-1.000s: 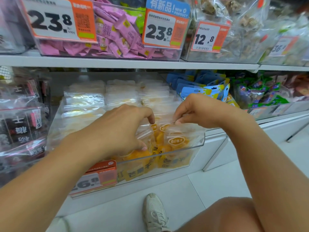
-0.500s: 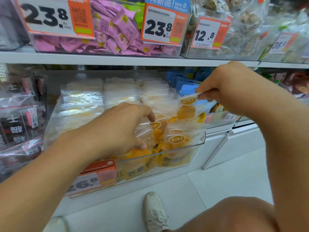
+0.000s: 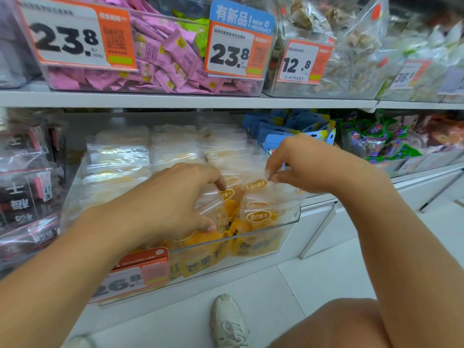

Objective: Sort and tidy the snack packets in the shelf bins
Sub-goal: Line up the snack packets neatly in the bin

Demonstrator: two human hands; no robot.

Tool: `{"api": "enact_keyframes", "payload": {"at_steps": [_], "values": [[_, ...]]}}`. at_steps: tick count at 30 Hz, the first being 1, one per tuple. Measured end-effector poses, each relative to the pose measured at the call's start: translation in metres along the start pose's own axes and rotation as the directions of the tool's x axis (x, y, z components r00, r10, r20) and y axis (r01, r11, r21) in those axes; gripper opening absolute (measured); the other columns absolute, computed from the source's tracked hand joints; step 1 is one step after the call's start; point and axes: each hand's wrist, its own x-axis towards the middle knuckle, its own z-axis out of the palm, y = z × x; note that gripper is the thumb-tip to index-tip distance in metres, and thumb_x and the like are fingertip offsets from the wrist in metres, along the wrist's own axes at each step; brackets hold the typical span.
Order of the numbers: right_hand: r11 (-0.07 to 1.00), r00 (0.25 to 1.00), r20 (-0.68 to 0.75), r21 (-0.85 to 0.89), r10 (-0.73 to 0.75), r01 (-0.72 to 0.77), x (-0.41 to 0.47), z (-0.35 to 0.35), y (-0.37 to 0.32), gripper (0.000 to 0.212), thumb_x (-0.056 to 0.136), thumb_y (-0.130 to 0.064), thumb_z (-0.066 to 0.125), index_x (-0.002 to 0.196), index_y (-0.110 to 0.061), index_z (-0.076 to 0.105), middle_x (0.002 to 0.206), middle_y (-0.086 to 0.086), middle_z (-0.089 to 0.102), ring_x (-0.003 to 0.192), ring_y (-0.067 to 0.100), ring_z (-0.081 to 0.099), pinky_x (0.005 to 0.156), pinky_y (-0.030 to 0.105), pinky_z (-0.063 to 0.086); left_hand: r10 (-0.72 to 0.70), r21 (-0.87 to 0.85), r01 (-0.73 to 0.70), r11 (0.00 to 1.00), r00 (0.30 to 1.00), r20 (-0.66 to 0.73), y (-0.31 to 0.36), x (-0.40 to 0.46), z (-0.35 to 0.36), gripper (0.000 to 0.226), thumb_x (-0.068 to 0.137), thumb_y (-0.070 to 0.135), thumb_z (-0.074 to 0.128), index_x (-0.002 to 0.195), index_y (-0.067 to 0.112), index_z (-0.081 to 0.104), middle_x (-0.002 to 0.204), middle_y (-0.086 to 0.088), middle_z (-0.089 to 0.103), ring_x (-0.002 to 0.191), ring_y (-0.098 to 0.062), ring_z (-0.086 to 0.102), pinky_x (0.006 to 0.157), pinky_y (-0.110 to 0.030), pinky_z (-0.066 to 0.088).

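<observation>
The left hand [image 3: 173,204] is curling round the clear packets [image 3: 213,217] at the near front of the bin [image 3: 288,222], holding them back, while the right hand [image 3: 308,164] is pinching the top seal of the mango packet [image 3: 261,194] just right of it. If the left grip is loosening, the leaning row is likely toppling forward and jamming the slot; the slippery film may also be sliding from the pinch.

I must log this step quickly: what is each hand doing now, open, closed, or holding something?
Left hand: closed, gripping the front mango packets in the clear bin.
Right hand: closed, pinching the top edge of a mango packet.
</observation>
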Motion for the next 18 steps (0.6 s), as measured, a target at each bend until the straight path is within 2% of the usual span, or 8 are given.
{"api": "enact_keyframes", "payload": {"at_steps": [3, 5, 6, 10, 12, 14, 16, 18], "values": [[0.997, 0.999, 0.044, 0.071, -0.031, 0.028, 0.001, 0.003, -0.003, 0.022, 0.088, -0.025, 0.075, 0.11, -0.028, 0.075, 0.105, -0.012, 0.069, 0.096, 0.01, 0.059, 0.077, 0.021, 0.045, 0.033, 0.013, -0.033, 0.999, 0.999, -0.005, 0.001, 0.0, 0.0, 0.061, 0.067, 0.069, 0.076, 0.118, 0.047, 0.053, 0.123, 0.026, 0.047, 0.112, -0.006, 0.05, 0.094, -0.034, 0.048], [0.994, 0.997, 0.076, 0.108, 0.0, -0.008, 0.008, 0.003, -0.004, 0.019, 0.085, -0.022, 0.078, 0.104, -0.023, 0.078, 0.103, -0.007, 0.072, 0.084, 0.008, 0.061, 0.058, 0.009, 0.045, 0.023, 0.005, -0.023, 1.0, 0.999, -0.032, 0.003, 0.0, 0.0, 0.058, 0.068, 0.075, 0.069, 0.117, 0.047, 0.053, 0.12, 0.023, 0.047, 0.108, -0.007, 0.052, 0.091, -0.035, 0.049], [0.994, 0.997, 0.078, 0.105, 0.02, -0.028, 0.011, 0.003, -0.005, 0.017, 0.084, -0.021, 0.079, 0.101, -0.022, 0.079, 0.099, -0.004, 0.073, 0.076, 0.007, 0.059, 0.052, 0.009, 0.045, 0.015, -0.001, -0.015, 1.0, 0.999, -0.045, 0.003, 0.0, 0.0, 0.058, 0.07, 0.075, 0.067, 0.118, 0.046, 0.053, 0.12, 0.022, 0.051, 0.108, -0.007, 0.053, 0.091, -0.035, 0.05], [0.999, 0.994, 0.098, 0.005, 0.047, -0.048, 0.024, 0.019, -0.011, 0.024, 0.09, -0.009, 0.069, 0.098, -0.029, 0.079, 0.087, -0.013, 0.069, 0.084, 0.01, 0.059, 0.075, 0.026, 0.049, -0.004, 0.007, 0.004, 1.0, 0.999, -0.037, 0.003, 0.001, 0.001, 0.054, 0.071, 0.077, 0.064, 0.115, 0.047, 0.051, 0.118, 0.017, 0.061, 0.109, -0.008, 0.057, 0.088, -0.037, 0.053], [0.998, 0.986, 0.154, -0.035, 0.06, -0.055, 0.028, 0.024, -0.012, 0.028, 0.091, -0.005, 0.061, 0.095, -0.026, 0.078, 0.076, -0.016, 0.062, 0.082, 0.014, 0.057, 0.072, 0.028, 0.047, -0.025, 0.008, 0.025, 1.0, 1.0, -0.013, 0.004, 0.001, 0.0, 0.054, 0.07, 0.079, 0.062, 0.112, 0.047, 0.052, 0.117, 0.016, 0.061, 0.108, -0.009, 0.058, 0.089, -0.038, 0.053], [0.998, 0.983, 0.178, 0.004, 0.053, -0.055, 0.024, 0.017, -0.008, 0.018, 0.091, -0.01, 0.062, 0.092, -0.019, 0.078, 0.08, -0.007, 0.07, 0.083, 0.018, 0.063, 0.074, 0.033, 0.053, -0.046, 0.011, 0.046, 0.999, 0.999, -0.009, 0.007, 0.0, -0.001, 0.054, 0.07, 0.082, 0.057, 0.109, 0.046, 0.053, 0.113, 0.017, 0.061, 0.106, -0.009, 0.058, 0.087, -0.038, 0.053], [0.986, 0.995, 0.103, 0.164, 0.015, -0.032, 0.013, 0.008, 0.003, 0.008, 0.089, -0.022, 0.072, 0.091, -0.023, 0.08, 0.083, -0.012, 0.073, 0.082, 0.006, 0.066, 0.074, 0.027, 0.053, -0.057, -0.02, 0.057, 0.998, 0.998, -0.029, 0.011, 0.0, -0.003, 0.05, 0.074, 0.083, 0.045, 0.101, 0.042, 0.056, 0.099, 0.017, 0.061, 0.093, -0.007, 0.059, 0.081, -0.037, 0.053], [0.946, 0.997, -0.079, 0.323, 0.009, 0.017, 0.003, 0.005, 0.012, 0.01, 0.084, -0.037, 0.076, 0.091, -0.029, 0.08, 0.083, -0.015, 0.073, 0.079, 0.0, 0.066, 0.068, 0.017, 0.05, -0.067, -0.076, 0.063, 0.995, 0.996, -0.059, 0.012, 0.002, -0.003, 0.041, 0.09, 0.069, 0.039, 0.092, 0.035, 0.061, 0.084, 0.013, 0.063, 0.08, -0.007, 0.059, 0.073, -0.035, 0.051]]}}
